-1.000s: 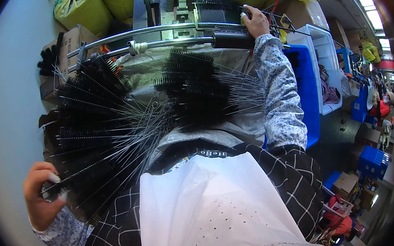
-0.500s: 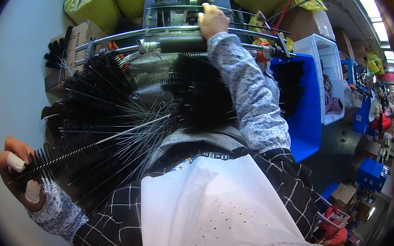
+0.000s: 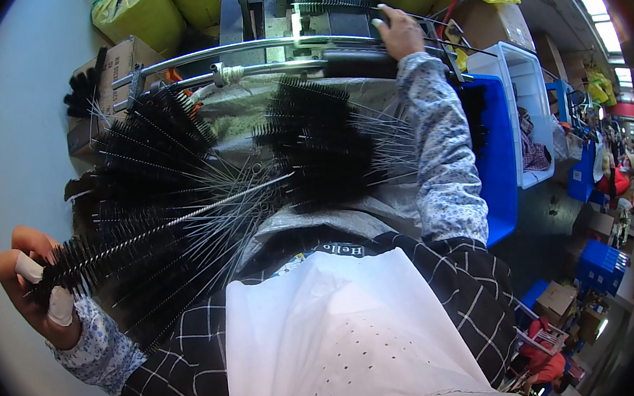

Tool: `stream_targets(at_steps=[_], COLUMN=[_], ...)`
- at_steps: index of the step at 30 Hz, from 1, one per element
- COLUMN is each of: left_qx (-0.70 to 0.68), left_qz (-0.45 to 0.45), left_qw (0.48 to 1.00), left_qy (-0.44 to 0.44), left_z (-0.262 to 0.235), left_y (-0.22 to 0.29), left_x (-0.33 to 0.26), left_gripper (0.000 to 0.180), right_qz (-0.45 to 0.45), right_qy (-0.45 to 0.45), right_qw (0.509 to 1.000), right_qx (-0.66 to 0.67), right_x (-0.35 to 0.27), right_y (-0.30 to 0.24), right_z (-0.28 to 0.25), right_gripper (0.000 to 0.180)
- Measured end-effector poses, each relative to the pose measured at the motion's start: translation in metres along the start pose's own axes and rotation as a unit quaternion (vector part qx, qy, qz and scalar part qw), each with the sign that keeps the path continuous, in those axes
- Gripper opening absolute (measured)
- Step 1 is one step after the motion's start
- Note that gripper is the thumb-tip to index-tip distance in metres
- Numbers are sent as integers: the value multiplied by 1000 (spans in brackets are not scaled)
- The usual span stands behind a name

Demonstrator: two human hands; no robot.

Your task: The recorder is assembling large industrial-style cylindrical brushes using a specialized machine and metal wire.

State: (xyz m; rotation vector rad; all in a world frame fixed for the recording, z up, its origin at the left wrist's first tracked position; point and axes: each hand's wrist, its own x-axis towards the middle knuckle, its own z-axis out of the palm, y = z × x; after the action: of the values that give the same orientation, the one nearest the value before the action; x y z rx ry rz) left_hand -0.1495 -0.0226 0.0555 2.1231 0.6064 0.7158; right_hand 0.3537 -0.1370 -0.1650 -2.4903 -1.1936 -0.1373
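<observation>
We've got a black brush [image 3: 130,237] pinched by its bristled end in our left hand [image 3: 25,302], wire end over the brush pile [image 3: 144,142]. Our right hand [image 3: 402,33] is at the machine [image 3: 233,23], fingers near a second brush [image 3: 333,3]; can't tell if gripping.

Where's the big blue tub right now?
The big blue tub is right of centre in the head view, between the person's right sleeve and the white tub.

pale wall [image 3: 16,166], bright windows [image 3: 591,11], dark floor [image 3: 542,216]
</observation>
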Motion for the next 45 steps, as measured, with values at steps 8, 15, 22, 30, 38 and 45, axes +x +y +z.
stream_targets(at_steps=[8, 15, 22, 30, 38, 45], left_qx=[10, -87, -220, 114, 289, 138], left_qz=[-16, -32, -3, 18, -155, -121], left_qw=[999, 985, 956, 935, 861, 933], left_qy=[-29, -142, -196, -335, -388, -310], left_z=[15, 38, 106, 73, 30, 18], left_y=[11, 1, 1, -13, -38, -37], left_x=[22, 48, 71, 60, 15, 22], left_gripper=[27, 31, 25, 68, 45, 30], right_qz=[46, -27, -316, -261, -86, -113], right_qy=[-27, -232, -337, -131, -12, -25], right_qw=[993, 966, 818, 918, 990, 988], right_qx=[-107, 114, 342, 268, -109, -99], right_x=[44, 12, -76, -86, -5, 4], right_y=[83, 101, -106, -136, -34, -35], right_z=[-19, -103, -133, -94, -20, -11], right_gripper=[33, 27, 52, 28, 27, 28])
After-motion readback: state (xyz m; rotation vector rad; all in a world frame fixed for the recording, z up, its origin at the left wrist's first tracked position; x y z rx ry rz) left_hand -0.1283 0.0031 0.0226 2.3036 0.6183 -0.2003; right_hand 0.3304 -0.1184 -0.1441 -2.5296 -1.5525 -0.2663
